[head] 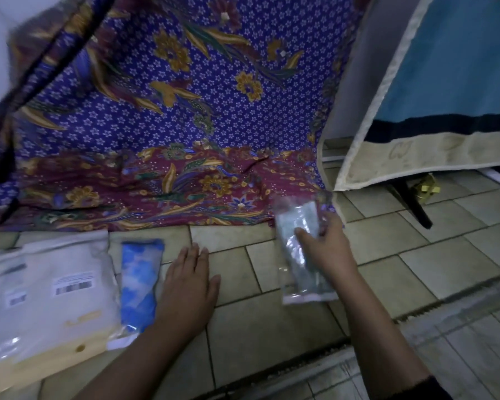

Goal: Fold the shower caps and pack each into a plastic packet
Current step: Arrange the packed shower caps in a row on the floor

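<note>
- Shower cap packet (296, 223), held over the floor tiles (272, 327), pinched mid-length by the right hand (326, 249); likely light, limp, slippery; grip across its middle
- left hand (188, 287) flat on the tiles, fingers straight, beside the blue packet (140, 281)

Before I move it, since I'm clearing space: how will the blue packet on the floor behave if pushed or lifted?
The blue packet looks soft and puffy, so probably light and floppy, sagging if lifted by one end. Its glossy film should slide easily on the smooth tiles. Lying flat, it is unlikely to roll.
</note>
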